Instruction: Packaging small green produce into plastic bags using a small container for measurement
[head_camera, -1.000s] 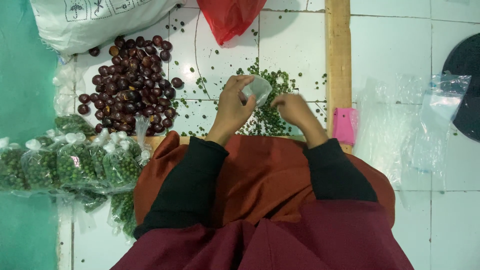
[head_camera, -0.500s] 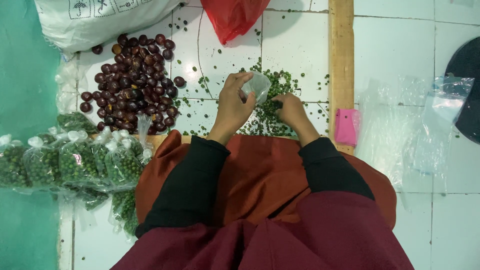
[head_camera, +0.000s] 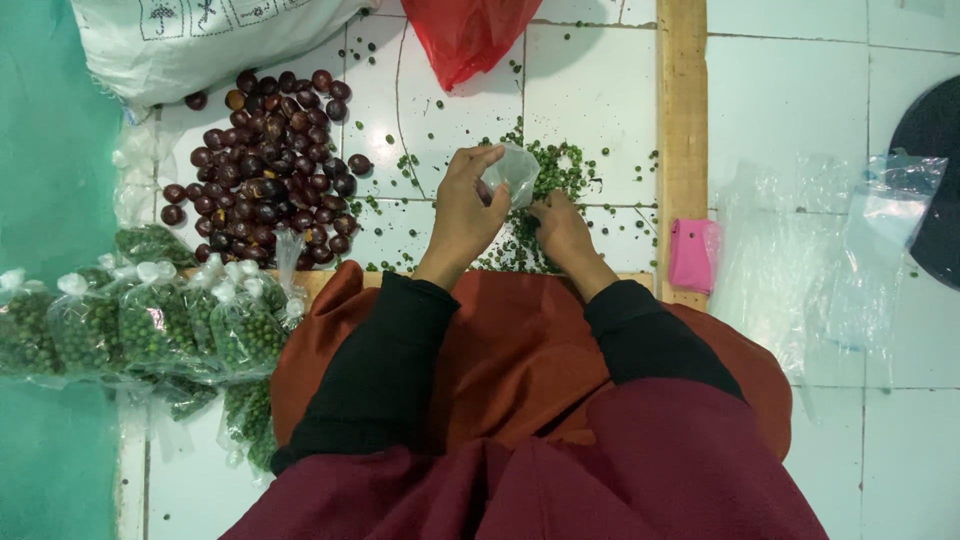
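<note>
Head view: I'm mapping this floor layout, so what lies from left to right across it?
Tied bags of green peas → pile of dark brown nuts → left hand → small clear bag → right hand → wooden strip → pink pouch → loose clear plastic bags.

White sack (head_camera: 200, 40) top left, red bag (head_camera: 465, 35) beside, tied clear packets (head_camera: 150, 325) left

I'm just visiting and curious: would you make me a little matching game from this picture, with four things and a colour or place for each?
Things:
1. small clear bag
2. pile of round fruits
3. tied bags of green peas
4. small flat pouch

Descriptions:
A. dark brown, heaped on the white tiles
B. pink, beside the wooden strip
C. held in the left hand
D. lined up at the person's left side

Pairs: 1-C, 2-A, 3-D, 4-B
</note>
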